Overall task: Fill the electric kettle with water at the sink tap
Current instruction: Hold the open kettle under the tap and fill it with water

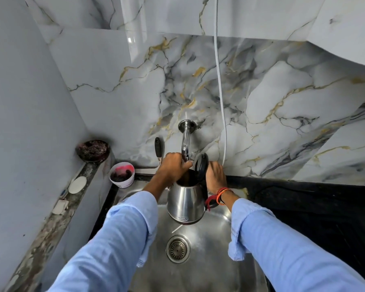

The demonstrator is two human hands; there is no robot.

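Kettle (185, 204), conical brushed steel, under curved chrome tap (185, 142).

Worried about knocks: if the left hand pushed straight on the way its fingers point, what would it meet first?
Probably the tap: the left hand already reaches its lower end above the open kettle. Depth is unclear.

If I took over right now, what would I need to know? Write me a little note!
Left hand: at the tap, grip closed around its end, above the kettle's mouth.
Right hand: on the handle side of the kettle, just behind the open lid; the handle itself is hidden.
The kettle is held up over the sink, mouth under the tap.
Done: lid open, kettle in place.
Left: I can't tell if water is running or how full the kettle is. Likely next: run the tap, fill, shut the tap, close the lid.
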